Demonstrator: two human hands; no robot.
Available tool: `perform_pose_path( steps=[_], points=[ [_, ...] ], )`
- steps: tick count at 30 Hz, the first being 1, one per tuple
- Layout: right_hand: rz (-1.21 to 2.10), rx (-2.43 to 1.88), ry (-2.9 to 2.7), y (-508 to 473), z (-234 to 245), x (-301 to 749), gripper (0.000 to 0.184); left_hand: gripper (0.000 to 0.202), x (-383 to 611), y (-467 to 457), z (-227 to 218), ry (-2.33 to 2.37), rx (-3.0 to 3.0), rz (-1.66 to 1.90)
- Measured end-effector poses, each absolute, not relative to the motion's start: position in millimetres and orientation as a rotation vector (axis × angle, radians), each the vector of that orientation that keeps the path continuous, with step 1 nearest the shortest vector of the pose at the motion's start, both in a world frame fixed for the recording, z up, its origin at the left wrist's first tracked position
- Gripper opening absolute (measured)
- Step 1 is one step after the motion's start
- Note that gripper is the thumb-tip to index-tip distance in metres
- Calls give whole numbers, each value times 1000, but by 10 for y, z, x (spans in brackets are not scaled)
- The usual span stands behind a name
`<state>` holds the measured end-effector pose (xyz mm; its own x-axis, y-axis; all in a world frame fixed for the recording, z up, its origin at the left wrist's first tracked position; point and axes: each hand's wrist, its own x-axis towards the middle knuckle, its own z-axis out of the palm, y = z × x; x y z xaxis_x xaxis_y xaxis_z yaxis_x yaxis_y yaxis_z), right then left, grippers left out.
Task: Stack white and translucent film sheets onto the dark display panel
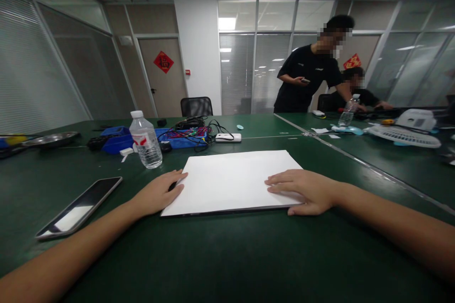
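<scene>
A white sheet of paper (231, 182) lies flat on the green table in front of me, with a thin dark edge showing beneath it along the front. My left hand (161, 191) rests at the paper's left edge, fingertips and thumb touching it, with a gap between them. On the right side, my right hand (305, 191) lies with outstretched fingers on top of the sheet and the thumb down by the front right corner. A phone (81, 206) lies left of my left forearm. Just behind my left hand stands a capped water bottle (145, 139).
Blue trays (170, 138) with tangled cables, a white power strip (228, 138) and a metal pan (53, 139) sit farther back. A taped seam (355, 161) crosses the green table (220, 255). Two people (305, 75) are at the far right, near another bottle (349, 111) and a white fan-like device (403, 136).
</scene>
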<state>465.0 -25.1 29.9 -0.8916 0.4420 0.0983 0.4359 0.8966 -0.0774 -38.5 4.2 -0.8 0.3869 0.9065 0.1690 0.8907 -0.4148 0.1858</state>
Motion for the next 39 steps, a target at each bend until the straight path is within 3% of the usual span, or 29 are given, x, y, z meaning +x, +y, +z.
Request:
perform_pose_path(
  steps=[15,29,39],
  points=[
    [-236,-393,-2893,-198,249,4671,49,70,-384,92,-32,1653,2612,328],
    [-241,-427,-2871,-235,226,4562,55,67,-396,64,-11,1652,2596,358],
    [-80,-740,-2807,-271,179,4506,67,76,-350,23,-16,1608,2597,311]
  ],
)
